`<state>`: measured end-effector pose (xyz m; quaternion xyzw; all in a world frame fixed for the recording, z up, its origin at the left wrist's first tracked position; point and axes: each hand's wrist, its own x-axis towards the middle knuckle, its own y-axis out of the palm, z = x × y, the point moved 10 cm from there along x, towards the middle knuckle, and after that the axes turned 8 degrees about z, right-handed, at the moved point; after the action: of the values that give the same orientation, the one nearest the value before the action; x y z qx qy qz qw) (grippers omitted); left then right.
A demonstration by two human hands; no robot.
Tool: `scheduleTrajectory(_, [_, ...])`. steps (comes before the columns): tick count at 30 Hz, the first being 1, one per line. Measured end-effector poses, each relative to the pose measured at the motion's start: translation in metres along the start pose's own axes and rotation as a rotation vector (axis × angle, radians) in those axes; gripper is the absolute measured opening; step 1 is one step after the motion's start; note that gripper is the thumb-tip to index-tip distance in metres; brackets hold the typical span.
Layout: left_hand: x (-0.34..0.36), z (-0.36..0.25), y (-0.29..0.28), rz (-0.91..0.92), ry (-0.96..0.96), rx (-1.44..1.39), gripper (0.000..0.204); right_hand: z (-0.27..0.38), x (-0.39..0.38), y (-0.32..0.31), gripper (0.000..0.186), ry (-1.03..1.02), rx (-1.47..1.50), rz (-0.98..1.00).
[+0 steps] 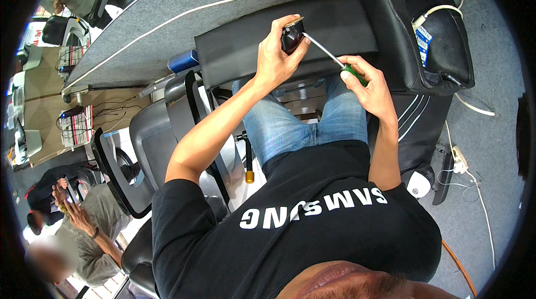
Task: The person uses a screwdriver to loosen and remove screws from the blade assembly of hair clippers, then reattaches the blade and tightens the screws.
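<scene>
Through the head camera I had my left hand closed around a dark, glossy, rounded object, the thumb on its near side and the index finger reaching over its top edge, where a flat tan piece showed. In my view the object was up over a black padded block, just beyond my knees. My right hand was pinching the green handle of a screwdriver, its metal shaft slanting up and leftward. The tip ended at the object's right side, near the left thumb; I could not tell whether it was touching. Right of the block I saw an open black case with a blue-and-white packet inside. A blue box was by the block's left end. Farther left, cables lay on a wooden worktop, and a co-worker in a grey top had both hands raised.
</scene>
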<state>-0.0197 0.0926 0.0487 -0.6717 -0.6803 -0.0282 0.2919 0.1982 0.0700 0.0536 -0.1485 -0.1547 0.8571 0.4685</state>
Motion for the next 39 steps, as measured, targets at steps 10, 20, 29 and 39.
scheduleTrajectory(10, [0.000, 0.001, 0.001, 0.014, 0.004, -0.004, 0.056, 0.001, -0.001, 0.000, 0.031, -0.007, -0.029, -0.014])
scheduleTrajectory(20, [-0.003, -0.008, 0.003, 0.006, 0.034, 0.030, 0.053, -0.018, -0.003, 0.011, 0.030, 0.215, 0.232, 0.123])
scheduleTrajectory(29, [0.000, 0.002, 0.001, 0.007, -0.021, -0.026, 0.055, 0.000, -0.002, 0.003, 0.025, 0.055, 0.126, 0.057])
scheduleTrajectory(39, [-0.001, 0.000, 0.002, 0.024, -0.022, -0.035, 0.055, -0.005, -0.001, 0.004, 0.026, 0.005, 0.104, 0.039])
